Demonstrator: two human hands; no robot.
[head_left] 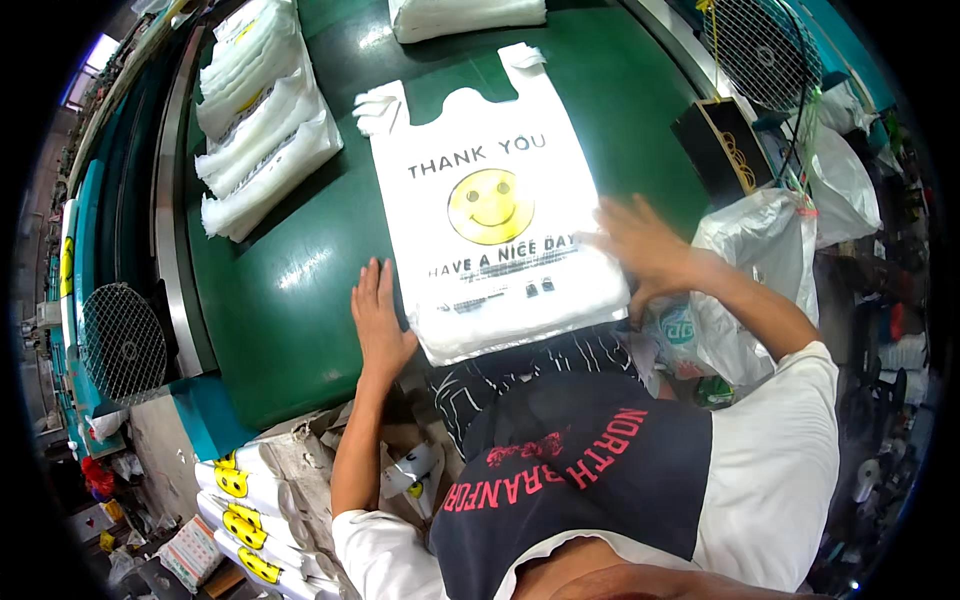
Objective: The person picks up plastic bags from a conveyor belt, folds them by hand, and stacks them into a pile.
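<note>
so the stack of white smiley bags [495,205] is lying flat on the green surface [290,310] at 12 o'clock, left hand [381,328] just beside it around 7:30 with fingers straight and open, right hand [648,252] kinda blurry near 3:30, fingers spread at the edge, and another bag pile [268,130] at 10

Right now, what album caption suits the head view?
Bare left hand and right hand flank stacked white plastic bags with a round yellow smiley on green surface.
</note>
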